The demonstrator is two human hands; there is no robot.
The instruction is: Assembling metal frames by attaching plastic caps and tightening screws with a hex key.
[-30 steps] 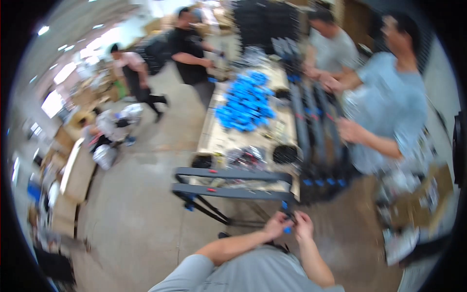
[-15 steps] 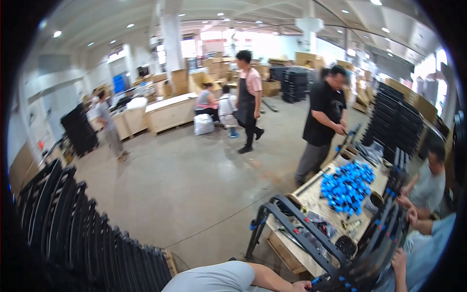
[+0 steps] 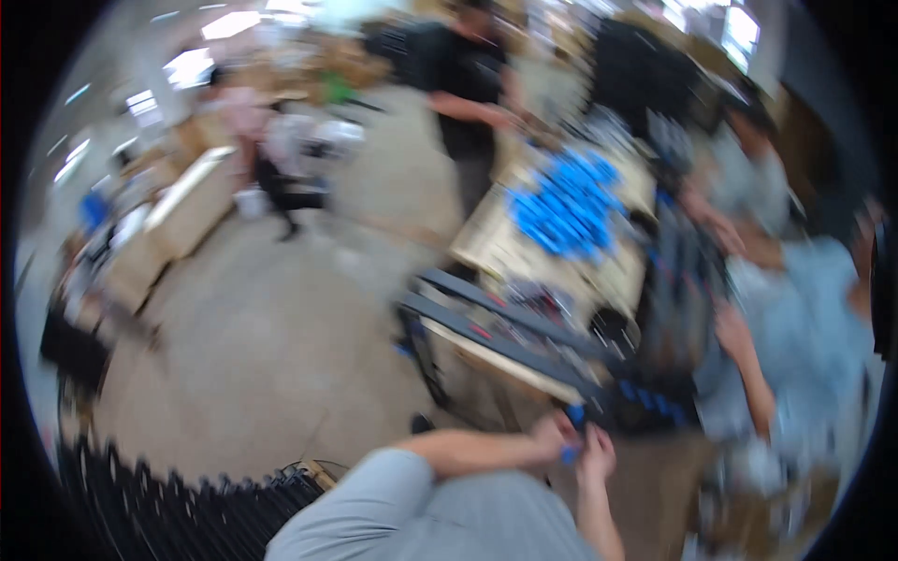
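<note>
Both hands [image 3: 572,447] together, fingers around a small blue piece [image 3: 569,454].

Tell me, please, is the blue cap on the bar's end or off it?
Cannot tell: motion blur hides it. Both hands meet around a blue cap near the black bar.

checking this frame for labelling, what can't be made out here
Head view, all smeared by motion blur:
- Small blue part between left hand and right hand: shape unreadable, grip unclear.
- Blue pile on the table: single pieces merge.
- Black rails: ends and fittings blurred.
</note>
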